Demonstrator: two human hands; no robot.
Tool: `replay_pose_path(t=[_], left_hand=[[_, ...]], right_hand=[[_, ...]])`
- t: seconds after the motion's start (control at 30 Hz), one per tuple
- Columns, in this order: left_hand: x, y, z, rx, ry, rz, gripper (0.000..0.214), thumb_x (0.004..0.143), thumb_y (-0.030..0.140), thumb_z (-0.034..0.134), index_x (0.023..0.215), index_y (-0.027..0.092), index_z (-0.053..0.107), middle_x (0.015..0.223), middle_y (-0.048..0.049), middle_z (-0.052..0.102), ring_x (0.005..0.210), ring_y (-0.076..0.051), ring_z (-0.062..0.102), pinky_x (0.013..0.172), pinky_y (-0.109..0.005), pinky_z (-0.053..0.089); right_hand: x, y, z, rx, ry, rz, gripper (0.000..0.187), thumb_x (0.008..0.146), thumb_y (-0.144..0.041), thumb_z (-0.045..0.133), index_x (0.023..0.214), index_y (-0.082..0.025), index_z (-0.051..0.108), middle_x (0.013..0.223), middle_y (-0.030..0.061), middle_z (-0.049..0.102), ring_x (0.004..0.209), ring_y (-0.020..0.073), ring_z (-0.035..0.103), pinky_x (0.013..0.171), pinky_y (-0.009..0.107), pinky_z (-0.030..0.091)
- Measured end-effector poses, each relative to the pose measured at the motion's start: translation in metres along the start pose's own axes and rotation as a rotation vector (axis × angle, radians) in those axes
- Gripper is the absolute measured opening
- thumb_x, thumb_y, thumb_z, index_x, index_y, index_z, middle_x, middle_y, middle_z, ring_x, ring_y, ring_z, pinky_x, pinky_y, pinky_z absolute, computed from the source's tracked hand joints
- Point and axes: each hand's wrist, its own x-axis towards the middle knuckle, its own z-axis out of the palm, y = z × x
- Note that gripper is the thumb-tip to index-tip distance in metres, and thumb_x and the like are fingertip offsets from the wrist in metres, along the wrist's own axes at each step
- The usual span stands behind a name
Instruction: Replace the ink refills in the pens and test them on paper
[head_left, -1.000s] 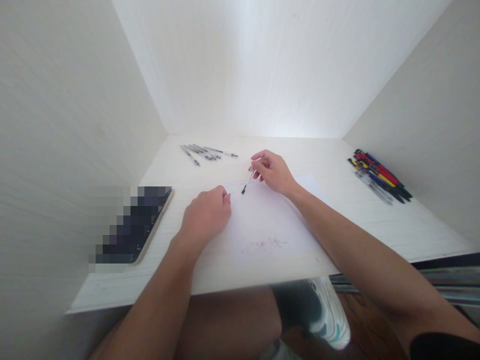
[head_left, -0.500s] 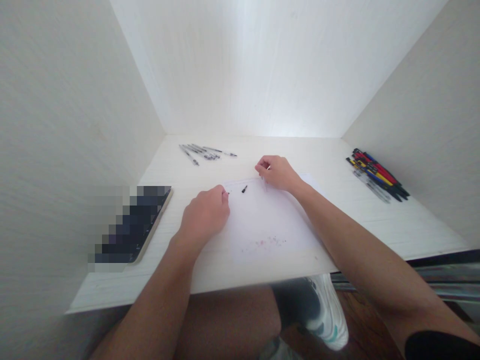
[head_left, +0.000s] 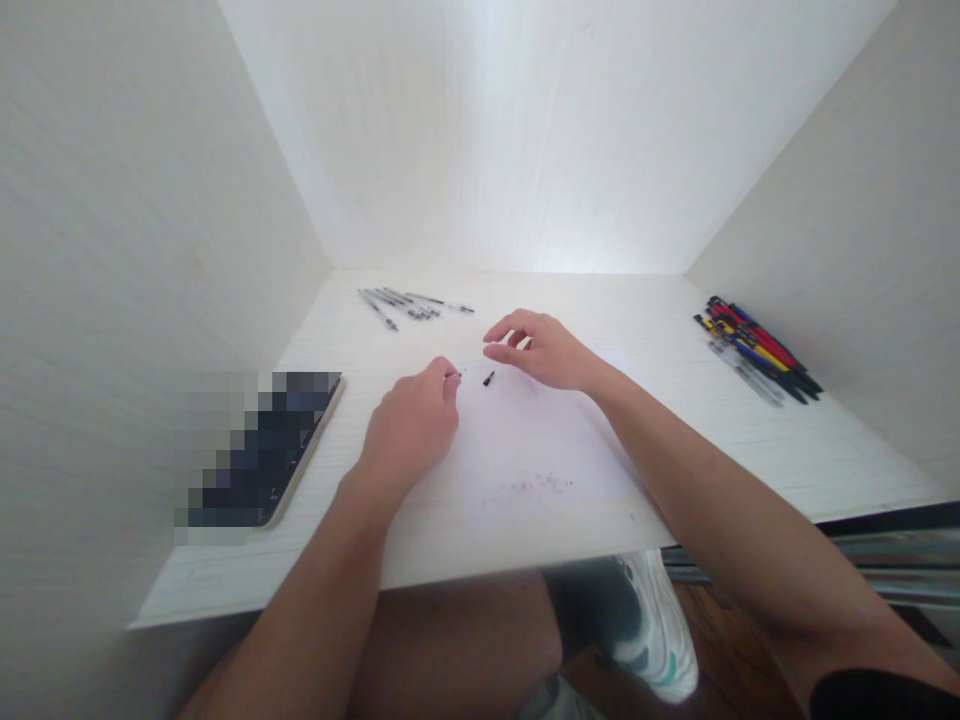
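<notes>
My left hand (head_left: 412, 415) rests at the left edge of a white sheet of paper (head_left: 547, 430), its fingers closed. A tiny dark tip peeks out past its thumb and forefinger; the rest is hidden in the hand. Over the paper's far edge is my right hand (head_left: 536, 348), with thumb and forefinger apart and nothing visible between them. Between the hands a small black pen part (head_left: 489, 379) lies on the paper. Small dark and reddish marks (head_left: 532, 485) dot the paper's near part.
Several clear pens (head_left: 409, 304) lie at the back left. At the right wall is a pile of red, yellow, blue, black and clear pens (head_left: 757, 350). A phone (head_left: 292, 440), partly blurred out, lies on the left. White panels (head_left: 510, 140) enclose the table (head_left: 420, 545) on three sides.
My right hand has opened from a pinch and its fingertips have moved left, towards my left hand. My left hand stays almost in place, its fingertips slightly raised.
</notes>
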Motion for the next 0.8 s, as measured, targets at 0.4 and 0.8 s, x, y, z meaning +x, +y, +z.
replay_pose_path(t=[0.4,0.8], left_hand=[[0.007,-0.009,0.010,-0.360,0.374,0.308,0.034,0.093,0.016,0.055,0.123,0.019,0.071,0.111,-0.0076,0.065,0.094,-0.018,0.068,0.084,-0.030,0.059],[0.010,-0.003,0.002,-1.082,0.436,0.204,0.046,0.077,0.023,0.085,0.119,0.017,0.067,0.100,-0.0072,0.077,0.077,-0.016,0.073,0.070,-0.028,0.063]], right_hand=[[-0.001,-0.008,0.016,0.834,-0.078,0.261,0.020,0.077,-0.030,0.087,0.081,-0.017,0.072,0.078,0.0005,0.068,0.067,0.0105,0.059,0.065,0.026,0.050],[-0.006,-0.012,0.024,0.528,-0.336,0.037,0.021,0.087,-0.036,0.080,0.093,-0.016,0.077,0.085,0.0050,0.076,0.076,0.0153,0.068,0.073,0.031,0.054]])
